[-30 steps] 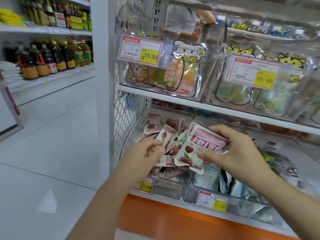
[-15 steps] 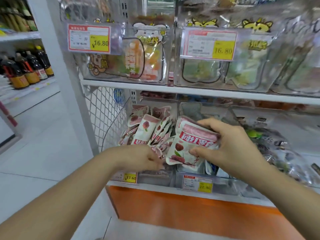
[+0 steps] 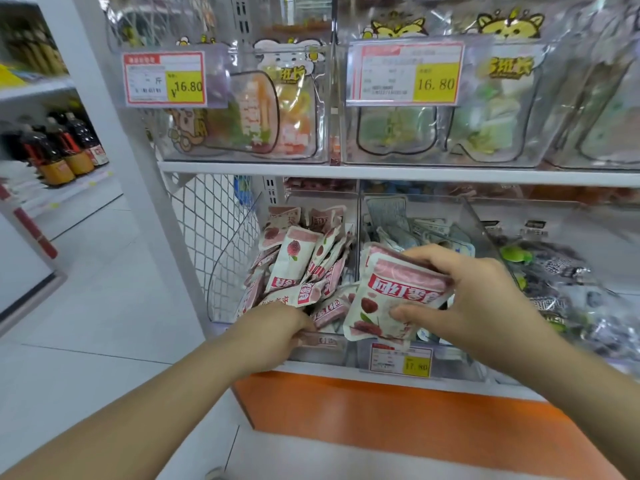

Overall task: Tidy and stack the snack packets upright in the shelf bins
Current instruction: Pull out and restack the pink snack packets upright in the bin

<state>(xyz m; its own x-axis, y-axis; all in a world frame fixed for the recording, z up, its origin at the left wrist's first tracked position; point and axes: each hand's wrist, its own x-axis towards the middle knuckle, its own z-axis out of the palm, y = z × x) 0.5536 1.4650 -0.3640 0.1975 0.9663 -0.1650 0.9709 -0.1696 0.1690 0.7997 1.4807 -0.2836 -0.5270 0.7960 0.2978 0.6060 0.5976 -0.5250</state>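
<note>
— Which step is in hand?

— Gathering, it is judged. A bundle of pink packets (image 3: 388, 299) is gripped in the right hand (image 3: 474, 299), with the thumb laid across the front and the fingers curled over the top edge. It is held tilted, just right of the pink bin (image 3: 227, 282) and level with its front.

— And the left hand?

— The left hand (image 3: 277, 327) is pushed low into the front of the pink bin, among the loose packets (image 3: 298, 261). Its fingertips are hidden there, so whether anything is pinched cannot be told.

— How are the packets in the pink bin lying?

— A few are propped near upright toward its back. Those at its front are slumped and crossed over one another, so the stacking is not yet done.

— What is called for next?

— Room is probably to be made at the front of the pink bin, with the slumped packets stood up or pressed back by the left hand. The bundle is then to be squared and lowered in on its bottom edge.

— Any caution?

— The bin of pale packets (image 3: 457, 358), directly right of the pink bin, is to be avoided, since the bundle hangs in front of it. A firm grip is needed too, as several slick packets are held at once and could fan apart.
</note>
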